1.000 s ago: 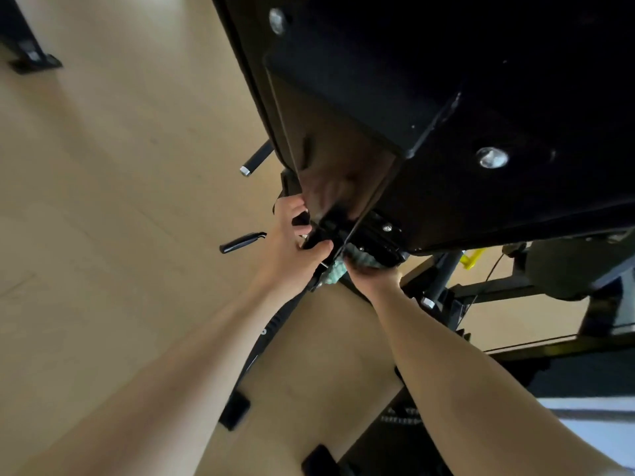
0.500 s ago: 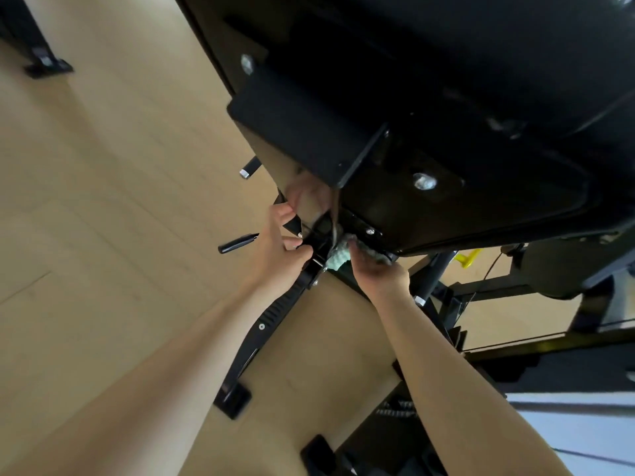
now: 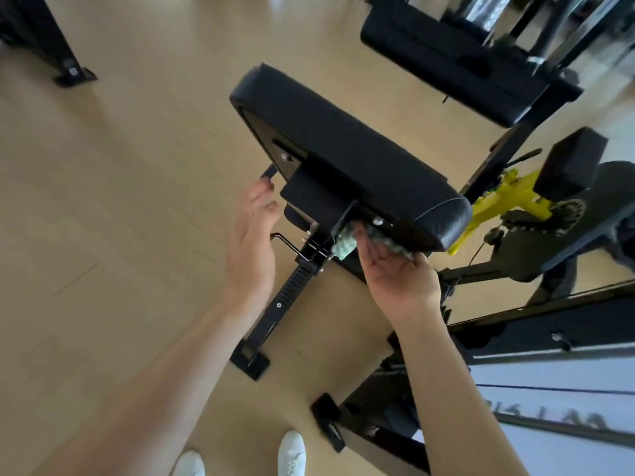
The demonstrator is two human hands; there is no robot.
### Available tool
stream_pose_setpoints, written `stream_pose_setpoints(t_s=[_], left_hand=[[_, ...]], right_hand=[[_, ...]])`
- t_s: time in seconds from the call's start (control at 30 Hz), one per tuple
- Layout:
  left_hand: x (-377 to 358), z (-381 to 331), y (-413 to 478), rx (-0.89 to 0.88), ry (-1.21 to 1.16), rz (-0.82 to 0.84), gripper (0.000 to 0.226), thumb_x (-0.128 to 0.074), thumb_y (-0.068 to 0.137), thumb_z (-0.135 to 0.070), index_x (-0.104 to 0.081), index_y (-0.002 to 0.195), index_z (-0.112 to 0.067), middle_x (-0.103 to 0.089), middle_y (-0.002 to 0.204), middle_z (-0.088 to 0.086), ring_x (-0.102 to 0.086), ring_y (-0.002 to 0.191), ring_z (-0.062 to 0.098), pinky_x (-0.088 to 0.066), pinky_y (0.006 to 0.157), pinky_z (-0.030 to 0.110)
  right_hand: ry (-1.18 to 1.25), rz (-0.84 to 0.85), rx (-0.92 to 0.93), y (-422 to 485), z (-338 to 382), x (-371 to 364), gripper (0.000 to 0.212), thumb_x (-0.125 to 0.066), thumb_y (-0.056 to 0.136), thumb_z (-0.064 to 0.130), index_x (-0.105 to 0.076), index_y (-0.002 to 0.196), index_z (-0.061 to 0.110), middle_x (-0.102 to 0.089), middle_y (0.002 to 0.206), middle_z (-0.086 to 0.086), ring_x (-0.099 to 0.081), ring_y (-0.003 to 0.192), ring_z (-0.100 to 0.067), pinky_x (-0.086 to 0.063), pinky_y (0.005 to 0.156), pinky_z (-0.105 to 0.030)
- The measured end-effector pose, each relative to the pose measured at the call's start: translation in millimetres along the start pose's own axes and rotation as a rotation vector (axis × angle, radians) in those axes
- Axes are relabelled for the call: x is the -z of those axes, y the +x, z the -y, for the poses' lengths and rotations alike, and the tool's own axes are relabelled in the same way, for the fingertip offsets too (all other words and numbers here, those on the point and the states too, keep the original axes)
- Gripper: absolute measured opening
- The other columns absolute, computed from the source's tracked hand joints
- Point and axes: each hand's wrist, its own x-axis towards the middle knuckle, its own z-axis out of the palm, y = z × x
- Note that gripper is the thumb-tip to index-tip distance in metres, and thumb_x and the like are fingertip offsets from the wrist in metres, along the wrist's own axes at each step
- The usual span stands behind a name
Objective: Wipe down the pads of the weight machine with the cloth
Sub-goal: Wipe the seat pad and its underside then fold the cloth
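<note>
Green cloth (image 3: 347,242) pressed palm-up by right hand (image 3: 395,273) against underside of black seat pad (image 3: 347,149), left hand (image 3: 252,242) open and empty beside bracket (image 3: 319,197); best wiped flat, with steady pressure, clear of bolts.

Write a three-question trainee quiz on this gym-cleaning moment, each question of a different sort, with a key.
1. True or false: the left hand holds the cloth.
2. Where is the cloth pressed? A) top of the seat pad B) underside of the seat pad, near its bracket C) the floor
3. Fill in: the adjustment parts behind the seat pad are black and ____.

Key: 1 false, the right hand holds it and the left hand is open; 2 B; 3 yellow.
</note>
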Motion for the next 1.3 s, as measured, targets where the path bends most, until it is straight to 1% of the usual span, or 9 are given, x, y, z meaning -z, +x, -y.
stream_pose_setpoints(t_s=[0.17,0.3,0.47,0.6,0.7,0.83,0.97,1.13,1.3], left_hand=[[-1,-47,5,-0.035,0.110,0.243,0.029,-0.063,0.093,-0.029,-0.063,0.122,-0.030,-0.063,0.123,-0.018,-0.059,0.102,-0.020,-0.045,0.087,0.006],[7,-41,9,-0.030,0.316,0.315,0.037,-0.067,0.094,-0.007,-0.068,0.081,-0.041,-0.058,0.134,-0.015,-0.054,0.095,-0.031,-0.047,0.095,0.019],[20,-78,0,0.222,0.158,0.439,0.022,-0.063,0.096,-0.021,-0.075,0.088,-0.038,-0.063,0.139,-0.005,-0.064,0.118,-0.004,-0.050,0.099,0.018],[56,-84,-20,0.404,-0.242,0.456,0.020,-0.044,0.105,-0.008,-0.060,0.099,0.003,-0.069,0.089,0.010,-0.065,0.046,-0.005,-0.049,0.043,0.012],[77,-100,-20,0.556,-0.193,0.586,0.054,-0.041,0.099,-0.056,-0.069,0.107,-0.010,-0.077,0.098,0.007,-0.077,0.076,0.011,-0.062,0.068,0.027],[105,-102,-30,0.562,-0.131,0.754,0.080,-0.024,0.095,-0.069,-0.072,0.123,-0.010,-0.072,0.128,0.013,-0.068,0.120,0.026,-0.051,0.106,0.039],[109,-93,-28,0.455,0.004,0.513,0.024,-0.059,0.100,-0.019,-0.081,0.094,-0.013,-0.079,0.096,0.011,-0.073,0.086,0.029,-0.061,0.070,0.032],[88,-108,13,0.397,-0.065,0.050,0.022,-0.050,0.106,-0.010,-0.071,0.103,-0.016,-0.078,0.098,0.002,-0.076,0.090,0.020,-0.062,0.074,0.034],[30,-116,50,0.316,-0.081,0.059,0.026,-0.043,0.108,-0.005,-0.060,0.124,-0.015,-0.071,0.123,0.007,-0.071,0.110,0.022,-0.055,0.099,0.036]], right_hand=[[-0.095,0.047,0.111,-68,-21,-41,0.055,-0.029,0.108,0.044,-0.055,0.136,0.005,-0.067,0.128,-0.026,-0.065,0.120,-0.043,-0.050,0.103,-0.048],[-0.215,0.037,0.205,-104,-40,-64,0.054,-0.030,0.108,0.044,-0.053,0.140,0.006,-0.068,0.128,-0.024,-0.067,0.119,-0.038,-0.049,0.106,-0.045],[-0.505,0.094,0.254,-143,-69,-91,0.058,-0.026,0.107,0.050,-0.063,0.123,0.009,-0.076,0.111,-0.015,-0.074,0.096,-0.028,-0.053,0.086,-0.040],[-0.923,0.206,0.341,-161,-87,-105,0.042,-0.044,0.105,0.036,-0.064,0.127,0.007,-0.071,0.124,-0.014,-0.064,0.113,-0.042,-0.046,0.096,-0.053],[-1.220,0.204,0.363,-161,-105,-113,0.025,-0.054,0.103,0.020,-0.071,0.115,0.005,-0.077,0.111,-0.010,-0.073,0.105,-0.027,-0.057,0.093,-0.042],[-1.430,0.029,0.436,-137,-122,-113,0.020,-0.058,0.103,0.020,-0.073,0.098,0.009,-0.079,0.090,-0.001,-0.076,0.081,-0.010,-0.059,0.069,-0.025],[-1.610,0.015,0.564,-114,-122,-107,0.011,-0.066,0.098,0.026,-0.072,0.104,0.019,-0.076,0.092,0.004,-0.073,0.083,-0.010,-0.062,0.079,-0.034],[-1.917,-0.303,1.387,-99,-61,-99,0.033,-0.070,0.093,0.027,-0.067,0.124,0.017,-0.064,0.125,0.001,-0.051,0.117,-0.018,-0.043,0.102,-0.037],[-1.892,-0.243,1.011,-71,11,-85,0.037,-0.041,0.108,0.036,-0.061,0.137,0.024,-0.062,0.127,0.006,-0.051,0.122,-0.013,-0.042,0.108,-0.052]])
